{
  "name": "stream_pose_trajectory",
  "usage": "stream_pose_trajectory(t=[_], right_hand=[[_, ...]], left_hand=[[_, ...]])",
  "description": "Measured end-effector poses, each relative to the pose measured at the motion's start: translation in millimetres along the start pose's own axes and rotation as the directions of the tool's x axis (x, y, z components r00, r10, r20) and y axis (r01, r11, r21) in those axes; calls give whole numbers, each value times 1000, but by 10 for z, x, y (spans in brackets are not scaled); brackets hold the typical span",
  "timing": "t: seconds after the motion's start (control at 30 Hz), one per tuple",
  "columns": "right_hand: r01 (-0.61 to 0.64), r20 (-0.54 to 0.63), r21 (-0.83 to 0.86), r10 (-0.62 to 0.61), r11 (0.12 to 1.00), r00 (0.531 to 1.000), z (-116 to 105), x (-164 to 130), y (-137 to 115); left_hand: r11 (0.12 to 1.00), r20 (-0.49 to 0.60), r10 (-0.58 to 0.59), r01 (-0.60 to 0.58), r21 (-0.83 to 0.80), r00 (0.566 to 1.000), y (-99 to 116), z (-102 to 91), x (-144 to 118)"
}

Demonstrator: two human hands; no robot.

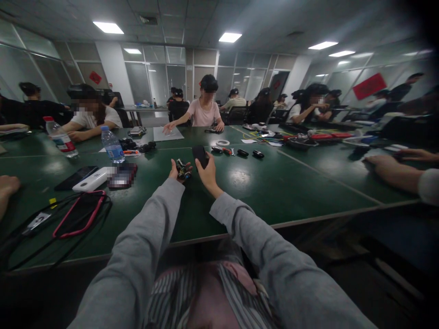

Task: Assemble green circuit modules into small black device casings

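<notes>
Head view: both grey-sleeved arms reach out over the green surface (260,183) from its near edge. The left hand (173,170) has its fingers closed around a small dark gadget with coloured parts (183,169), held just above the surface. The right hand (207,172) grasps a black phone (200,156), upright, just beside the gadget. Toward the left edge lie a white power bank (92,179), a second dark phone (76,177) and a black pouch with red trim (79,214). Two water bottles (111,144) stand further back on the left. A roll of white tape (222,142) lies beyond the hands. Other people sit along the far and side edges.
</notes>
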State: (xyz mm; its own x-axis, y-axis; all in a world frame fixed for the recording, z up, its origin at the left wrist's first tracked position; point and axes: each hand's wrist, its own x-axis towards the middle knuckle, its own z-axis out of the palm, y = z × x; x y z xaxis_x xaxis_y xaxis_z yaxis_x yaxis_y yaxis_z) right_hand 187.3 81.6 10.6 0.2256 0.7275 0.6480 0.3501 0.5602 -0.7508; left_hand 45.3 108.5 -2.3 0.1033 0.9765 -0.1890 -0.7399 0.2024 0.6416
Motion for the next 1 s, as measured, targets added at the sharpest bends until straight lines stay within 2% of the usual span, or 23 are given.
stream_pose_trajectory(t=[0.07, 0.1, 0.17, 0.2, 0.27, 0.37, 0.5, 0.67, 0.8, 0.93, 1.0], right_hand=[[-163, -35, 122, 168, 979, 985, -30, 97, 74], [-272, -26, 197, 282, 942, 959, -37, 134, 116], [-475, 68, 345, 483, 810, 873, -34, 171, 183], [-547, 143, 404, 540, 734, 830, -26, 170, 202], [-621, 290, 476, 555, 623, 780, -1, 135, 204], [-629, 388, 524, 496, 574, 777, 42, 47, 156], [-632, 420, 497, 473, 594, 775, 80, -17, 160], [-564, 365, 356, 445, 745, 818, 85, 4, 292], [-497, 335, 264, 405, 826, 851, 80, 24, 357], [-491, 236, 164, 449, 856, 862, 91, 39, 414], [-492, 239, 97, 459, 865, 855, 85, 48, 438]], left_hand=[[998, -8, 43, -43, -43, 999, 29, -7, -15], [997, -7, 54, -54, -61, 999, 43, -12, -25], [995, 2, 50, -49, -88, 999, 70, -26, -48], [994, 2, 43, -42, -99, 999, 82, -32, -60], [993, 3, 32, -32, -116, 999, 99, -41, -83], [993, 8, 31, -30, -111, 999, 115, -44, -114], [997, 33, 33, -31, -74, 999, 138, -41, -145], [997, 52, 16, -12, -76, 998, 178, -50, -164], [996, 85, 11, -4, -86, 996, 200, -71, -169], [993, 117, -8, 21, -113, 993, 229, -78, -179], [992, 126, -18, 33, -121, 992, 246, -69, -191]])
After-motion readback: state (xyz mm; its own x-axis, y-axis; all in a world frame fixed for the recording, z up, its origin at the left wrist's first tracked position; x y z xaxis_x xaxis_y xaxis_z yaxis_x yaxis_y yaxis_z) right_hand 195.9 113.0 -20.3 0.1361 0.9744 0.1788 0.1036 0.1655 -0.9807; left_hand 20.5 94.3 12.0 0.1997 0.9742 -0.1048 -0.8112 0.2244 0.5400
